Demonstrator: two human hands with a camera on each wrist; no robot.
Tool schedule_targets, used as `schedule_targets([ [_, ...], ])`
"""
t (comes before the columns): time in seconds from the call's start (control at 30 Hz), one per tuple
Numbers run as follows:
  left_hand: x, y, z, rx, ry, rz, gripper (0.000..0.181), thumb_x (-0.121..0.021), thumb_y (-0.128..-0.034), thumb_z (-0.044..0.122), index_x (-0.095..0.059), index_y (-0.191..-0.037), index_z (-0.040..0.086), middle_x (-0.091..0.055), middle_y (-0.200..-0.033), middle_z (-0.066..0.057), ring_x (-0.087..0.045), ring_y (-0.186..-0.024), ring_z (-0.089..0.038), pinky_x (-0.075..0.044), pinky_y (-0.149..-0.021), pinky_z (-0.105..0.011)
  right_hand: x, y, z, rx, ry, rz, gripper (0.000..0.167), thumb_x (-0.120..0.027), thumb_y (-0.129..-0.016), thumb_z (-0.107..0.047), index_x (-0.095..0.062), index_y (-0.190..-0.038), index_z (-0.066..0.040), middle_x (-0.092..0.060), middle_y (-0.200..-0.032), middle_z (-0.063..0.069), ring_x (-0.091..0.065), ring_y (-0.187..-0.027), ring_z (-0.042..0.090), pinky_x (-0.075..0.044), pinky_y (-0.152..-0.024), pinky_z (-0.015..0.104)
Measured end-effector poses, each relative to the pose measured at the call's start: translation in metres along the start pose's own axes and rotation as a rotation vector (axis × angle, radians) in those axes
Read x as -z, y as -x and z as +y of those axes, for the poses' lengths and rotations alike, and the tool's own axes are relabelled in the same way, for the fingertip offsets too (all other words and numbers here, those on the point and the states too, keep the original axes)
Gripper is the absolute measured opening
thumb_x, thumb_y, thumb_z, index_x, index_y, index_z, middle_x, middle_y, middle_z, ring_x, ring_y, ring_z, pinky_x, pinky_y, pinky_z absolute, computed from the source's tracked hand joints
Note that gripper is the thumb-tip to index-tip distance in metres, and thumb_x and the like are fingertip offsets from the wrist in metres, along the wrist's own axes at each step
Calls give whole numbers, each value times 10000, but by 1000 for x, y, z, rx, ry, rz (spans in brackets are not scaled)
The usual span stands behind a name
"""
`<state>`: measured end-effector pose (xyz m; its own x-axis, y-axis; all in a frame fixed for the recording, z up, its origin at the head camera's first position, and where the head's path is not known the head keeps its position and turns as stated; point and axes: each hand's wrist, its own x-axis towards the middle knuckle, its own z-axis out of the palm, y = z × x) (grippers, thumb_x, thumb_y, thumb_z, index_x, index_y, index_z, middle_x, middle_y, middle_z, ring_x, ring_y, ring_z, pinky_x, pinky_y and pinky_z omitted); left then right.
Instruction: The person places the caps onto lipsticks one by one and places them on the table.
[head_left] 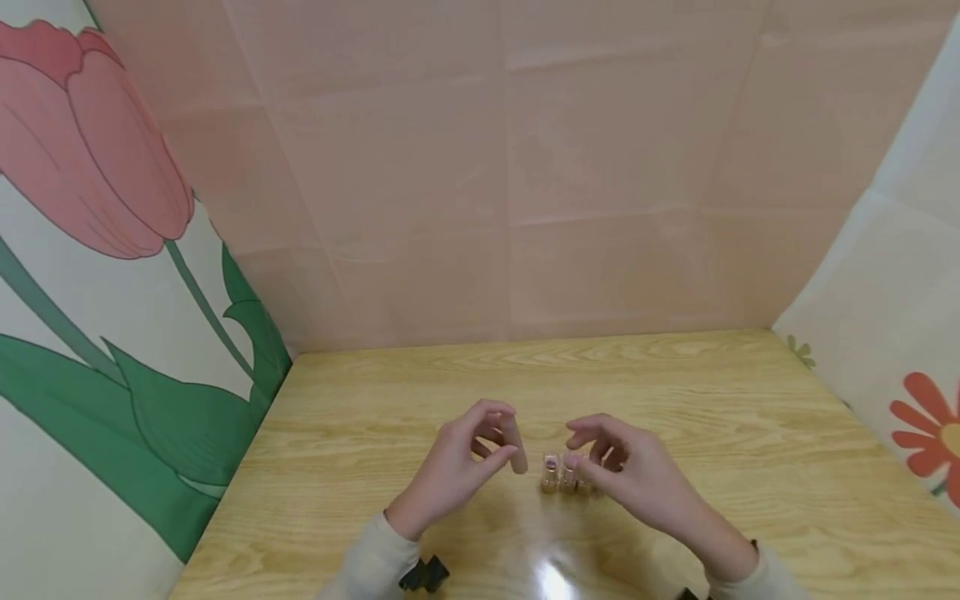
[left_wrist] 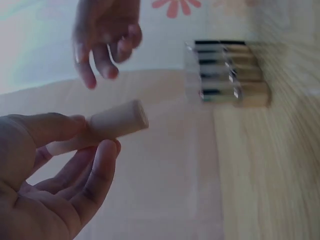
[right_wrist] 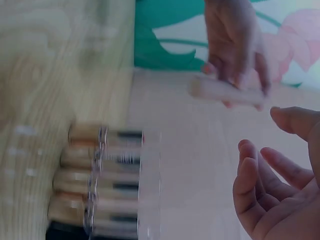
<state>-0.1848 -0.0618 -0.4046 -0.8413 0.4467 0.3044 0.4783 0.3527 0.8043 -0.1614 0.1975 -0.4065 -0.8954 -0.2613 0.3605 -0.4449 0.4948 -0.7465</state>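
Note:
My left hand [head_left: 461, 467] pinches a slim beige cosmetic tube [left_wrist: 117, 121] between thumb and fingers, above the table. The tube has a rounded barrel and a flat end, and it is slightly tilted in the left wrist view. My right hand [head_left: 641, 475] hovers to the right with relaxed, bent fingers and holds nothing. Below and partly behind it stands a row of several small cosmetic tubes [head_left: 550, 473] with clear upper parts and gold-toned bases. In the right wrist view these tubes [right_wrist: 117, 185] are blurred and stand close together.
The wood-grain table [head_left: 375, 400] spreads around both hands. A pinkish sheet [head_left: 510, 183] hangs at the back. Floral panels stand at the left [head_left: 127, 333] and right [head_left: 885, 333]. A black object [head_left: 424, 574] is at the left wrist.

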Motion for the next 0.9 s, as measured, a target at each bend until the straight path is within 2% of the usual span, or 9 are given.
schedule_targets([
  [0.2, 3, -1, -22, 106, -45, 31, 416, -690, -953, 99, -533, -1319, 220, -658, -1050, 21, -671, -922, -115, -548, -735, -255, 22, 2, 17, -14, 114, 83, 283, -714, -942, -154, -651, -1217, -164, -701, -954, -73, -608, -706, 49, -519, -568, 249],
  [0.37, 4, -2, -41, 170, -74, 1, 436, -704, -928, 45, -519, -1305, 161, -656, -958, 5, -670, -893, -148, -559, -743, -267, 34, -1, 35, 8, 208, 142, 276, -671, -952, -76, -647, -1225, -110, -715, -952, 8, -609, -682, 37, -514, -538, 251],
  [0.53, -5, -6, -57, 209, -49, -42, 464, -729, -889, -5, -513, -1280, 123, -656, -914, 11, -666, -861, -126, -558, -756, -258, 39, -2, 53, -2, 246, 144, 302, -645, -932, -9, -637, -1227, -68, -718, -954, 77, -610, -657, 55, -479, -474, 249],
  [0.73, -18, -9, -62, 238, 11, -129, 535, -762, -857, -4, -504, -1307, 124, -657, -917, 30, -655, -863, -83, -548, -781, -251, 40, -2, 73, -61, 287, 124, 334, -603, -896, 45, -624, -1221, -28, -716, -964, 120, -564, -614, 58, -426, -430, 245],
  [0.9, -27, -9, -61, 224, 0, -143, 508, -751, -857, -18, -509, -1285, 112, -657, -916, 23, -661, -870, -84, -546, -781, -236, 38, 2, 85, -101, 278, 98, 341, -593, -883, 65, -625, -1211, -21, -718, -965, 131, -541, -589, 58, -421, -438, 241],
])
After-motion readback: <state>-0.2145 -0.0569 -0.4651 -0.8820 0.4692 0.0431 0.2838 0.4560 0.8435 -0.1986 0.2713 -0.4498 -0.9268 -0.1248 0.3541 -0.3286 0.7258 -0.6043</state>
